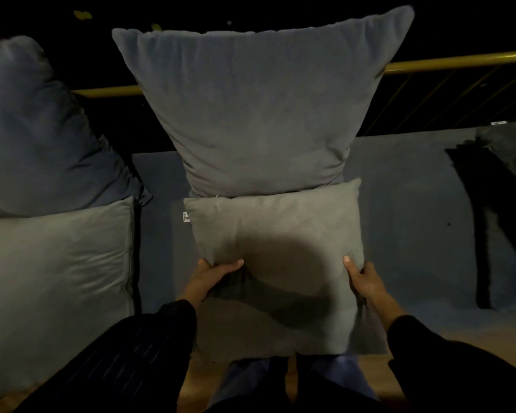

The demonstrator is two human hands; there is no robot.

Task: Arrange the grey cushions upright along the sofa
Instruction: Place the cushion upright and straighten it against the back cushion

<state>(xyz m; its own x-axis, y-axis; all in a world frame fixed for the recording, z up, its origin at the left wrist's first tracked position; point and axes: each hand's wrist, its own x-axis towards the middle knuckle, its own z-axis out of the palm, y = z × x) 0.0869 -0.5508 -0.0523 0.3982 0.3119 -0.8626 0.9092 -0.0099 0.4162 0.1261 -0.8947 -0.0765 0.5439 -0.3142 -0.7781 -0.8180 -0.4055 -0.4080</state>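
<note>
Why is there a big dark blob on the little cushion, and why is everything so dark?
In the head view the blob on the small grey cushion is a shadow, probably cast by the person's head or body; the left hand and right hand grip its sides; the light is dim, so the background is black, edges look soft, and the yellow rail curves from the wide lens.

Small cushion (276,234) in front — warm taupe-grey, white tag at its corner. Big cushion (256,114) behind: cooler blue-grey. Left cushions (57,263) grey, the rear one darker slate. Sofa (399,219) dull blue-grey. Rail (459,61) mustard yellow. Sleeves (125,353) black — faint pinstripes.
</note>
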